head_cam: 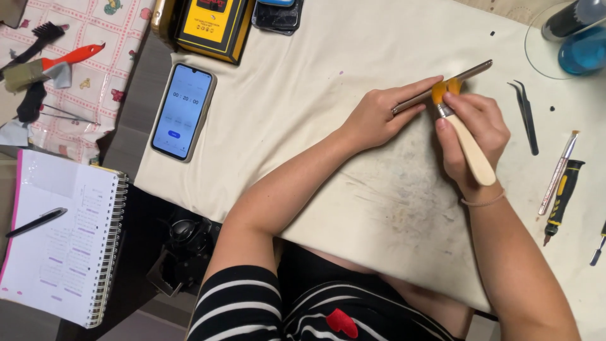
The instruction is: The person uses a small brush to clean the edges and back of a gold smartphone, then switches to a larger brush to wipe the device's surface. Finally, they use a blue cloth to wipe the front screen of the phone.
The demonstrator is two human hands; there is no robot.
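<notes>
Left hand [379,117] pinches thin phone [442,86] on edge. Right hand [473,136] grips brush [464,136], bristles touching phone. Tweezers [526,117] right of phone.

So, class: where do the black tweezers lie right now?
In the head view the black tweezers lie on the cream cloth, just beyond the right hand, with a thin brush on their far side.

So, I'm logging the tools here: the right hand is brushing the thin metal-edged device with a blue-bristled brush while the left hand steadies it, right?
Not quite: the bristles are orange, not blue. In the head view, the right hand holds the pale wooden-handled brush against the thin metal-edged device, which the left hand steadies.
</notes>
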